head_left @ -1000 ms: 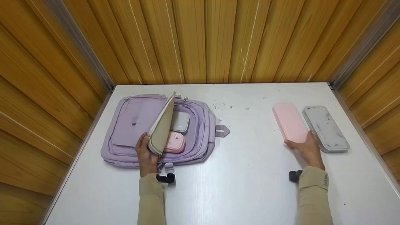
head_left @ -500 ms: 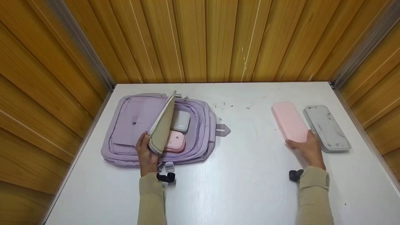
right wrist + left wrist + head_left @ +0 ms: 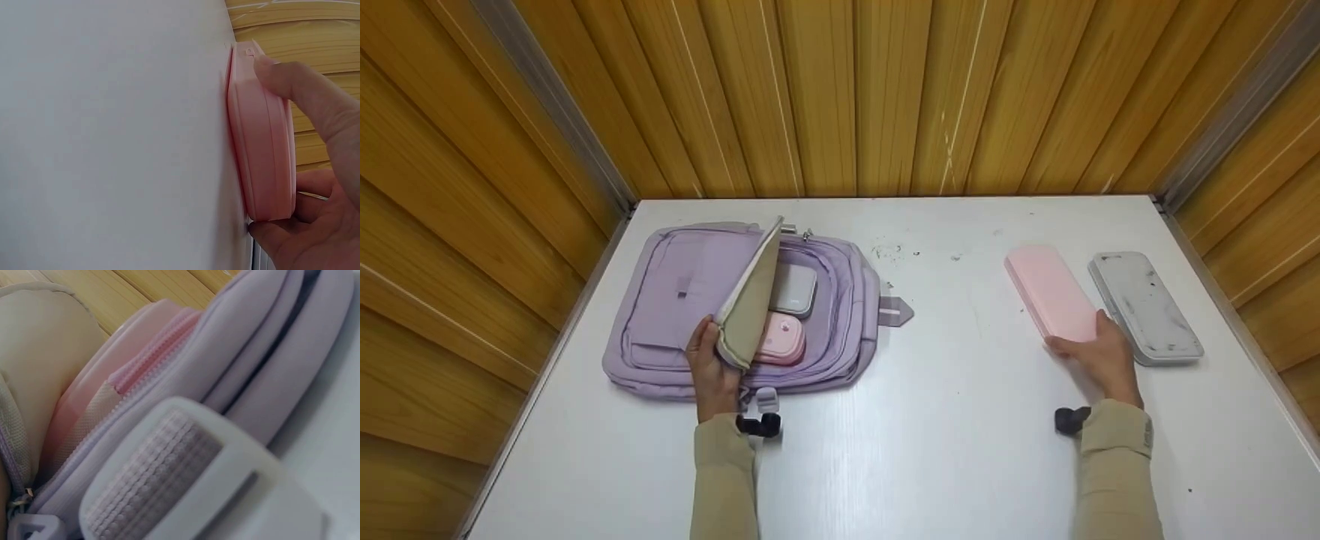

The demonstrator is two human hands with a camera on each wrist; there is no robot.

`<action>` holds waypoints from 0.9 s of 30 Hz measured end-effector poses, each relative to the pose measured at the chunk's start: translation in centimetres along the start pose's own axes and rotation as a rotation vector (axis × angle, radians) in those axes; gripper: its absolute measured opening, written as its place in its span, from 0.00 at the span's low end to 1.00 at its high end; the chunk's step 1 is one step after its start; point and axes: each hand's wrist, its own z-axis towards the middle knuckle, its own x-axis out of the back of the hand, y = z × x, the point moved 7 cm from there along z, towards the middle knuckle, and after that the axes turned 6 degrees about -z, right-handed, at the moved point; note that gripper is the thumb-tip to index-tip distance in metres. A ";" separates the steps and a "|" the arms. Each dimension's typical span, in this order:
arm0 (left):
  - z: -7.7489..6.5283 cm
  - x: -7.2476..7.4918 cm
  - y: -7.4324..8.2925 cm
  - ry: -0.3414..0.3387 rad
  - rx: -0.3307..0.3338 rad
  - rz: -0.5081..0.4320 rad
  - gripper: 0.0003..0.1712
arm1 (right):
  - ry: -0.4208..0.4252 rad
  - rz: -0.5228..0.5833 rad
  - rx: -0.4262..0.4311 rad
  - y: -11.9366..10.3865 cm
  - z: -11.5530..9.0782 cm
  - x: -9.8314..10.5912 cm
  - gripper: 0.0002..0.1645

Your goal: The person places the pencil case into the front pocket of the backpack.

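Note:
A lilac backpack (image 3: 675,300) lies flat on the white table at the left, its front compartment unzipped. My left hand (image 3: 711,371) grips the edge of the raised flap (image 3: 750,307), whose beige lining shows. Inside the opening are a small pink case (image 3: 781,337) and a grey-white rounded box (image 3: 793,290), both partly covered by the flap. Over at the right, my right hand (image 3: 1102,360) holds the near end of a long pink pencil case (image 3: 1050,292), thumb on one side and fingers on the other. In the right wrist view the case's end stands close against the table surface.
Just right of the pink case lies a grey, scuffed pencil case (image 3: 1146,307). A white strap buckle (image 3: 202,478) fills the front of the left wrist view. Wood-patterned panels (image 3: 885,97) rise behind and beside the table (image 3: 915,450).
The pink pencil case's far end has swung slightly left, widening its gap to the grey case. My left hand keeps the flap raised as before.

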 end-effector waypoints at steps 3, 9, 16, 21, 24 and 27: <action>0.0 0.0 0.1 -0.002 -0.011 0.008 0.09 | 0.001 0.004 0.000 0.0 0.0 -0.1 0.72; 0.1 0.0 0.1 -0.009 -0.010 0.012 0.08 | -0.004 0.019 -0.015 0.2 0.0 -0.3 0.72; 0.0 0.1 0.1 0.013 -0.004 0.016 0.07 | 0.011 0.028 -0.002 -0.6 -0.1 -0.1 0.71; -0.1 0.0 0.1 0.013 -0.004 0.016 0.08 | 0.007 0.037 -0.004 -0.9 0.0 -0.1 0.70; 0.0 0.0 0.0 0.005 0.000 0.011 0.08 | 0.007 0.038 0.008 -1.1 -0.1 -0.1 0.70; 0.0 0.1 0.0 0.003 0.010 0.008 0.08 | 0.009 0.047 0.034 -1.4 -0.2 0.1 0.70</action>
